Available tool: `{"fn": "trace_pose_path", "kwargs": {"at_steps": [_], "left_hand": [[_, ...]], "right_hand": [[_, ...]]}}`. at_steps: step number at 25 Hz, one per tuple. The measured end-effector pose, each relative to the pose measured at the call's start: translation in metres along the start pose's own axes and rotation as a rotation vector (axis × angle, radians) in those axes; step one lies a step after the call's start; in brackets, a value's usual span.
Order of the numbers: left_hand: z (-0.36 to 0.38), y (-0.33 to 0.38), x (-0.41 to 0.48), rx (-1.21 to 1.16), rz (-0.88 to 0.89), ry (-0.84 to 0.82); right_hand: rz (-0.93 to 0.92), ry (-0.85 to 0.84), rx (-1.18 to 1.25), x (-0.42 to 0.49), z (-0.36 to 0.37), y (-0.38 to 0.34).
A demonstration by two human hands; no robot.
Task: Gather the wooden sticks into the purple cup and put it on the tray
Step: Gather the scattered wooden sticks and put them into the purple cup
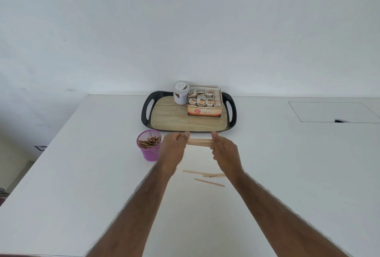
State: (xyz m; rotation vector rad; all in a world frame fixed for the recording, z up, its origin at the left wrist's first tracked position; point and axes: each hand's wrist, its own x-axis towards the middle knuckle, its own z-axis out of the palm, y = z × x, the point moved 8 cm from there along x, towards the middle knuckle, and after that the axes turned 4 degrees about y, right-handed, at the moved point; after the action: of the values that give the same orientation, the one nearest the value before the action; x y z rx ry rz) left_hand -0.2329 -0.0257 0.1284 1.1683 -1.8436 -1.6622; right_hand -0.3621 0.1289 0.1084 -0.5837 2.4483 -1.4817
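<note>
Together, both hands (173,145) (225,148) pinch flat wooden sticks (199,142) beside the mesh purple cup (149,148).

I log, back to front. Tray (145,110): rear centre of the counter (82,174), against the wall. On it, jar (181,93) at back left, and box (204,110) just beside it on the right. Cup (149,151): on the counter, off the tray, just before its front left corner, with a stick cluster (149,141) inside. Stick bundle (199,142): right of the cup, held at its ends by left grip (173,147) and right grip (225,149). Loose sticks (205,174): on the counter, nearer me than the bundle.
</note>
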Motion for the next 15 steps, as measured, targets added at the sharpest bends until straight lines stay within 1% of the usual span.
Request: {"fn": "trace_pose_path", "kwargs": {"at_steps": [4, 6, 7, 8, 10, 15], "left_hand": [[-0.092, 0.043, 0.02, 0.469, 0.322, 0.258], [-0.128, 0.057, 0.031, 0.651, 0.391, 0.337], [-0.138, 0.058, 0.038, 0.729, 0.392, 0.358], [-0.142, 0.058, 0.045, 0.814, 0.389, 0.366], [-0.138, 0.052, 0.056, 0.959, 0.385, 0.339], [-0.112, 0.03, 0.067, 1.161, 0.346, 0.206]], "right_hand": [[-0.104, 0.006, -0.465, -0.01, -0.015, 0.071], [-0.143, 0.042, -0.656, -0.019, -0.019, 0.109], [-0.145, 0.024, -0.74, -0.023, -0.017, 0.127], [-0.131, -0.013, -0.8, -0.027, -0.015, 0.139], [-0.11, -0.074, -0.844, -0.031, -0.011, 0.15], [-0.11, -0.07, -0.843, -0.032, -0.011, 0.147]]}}
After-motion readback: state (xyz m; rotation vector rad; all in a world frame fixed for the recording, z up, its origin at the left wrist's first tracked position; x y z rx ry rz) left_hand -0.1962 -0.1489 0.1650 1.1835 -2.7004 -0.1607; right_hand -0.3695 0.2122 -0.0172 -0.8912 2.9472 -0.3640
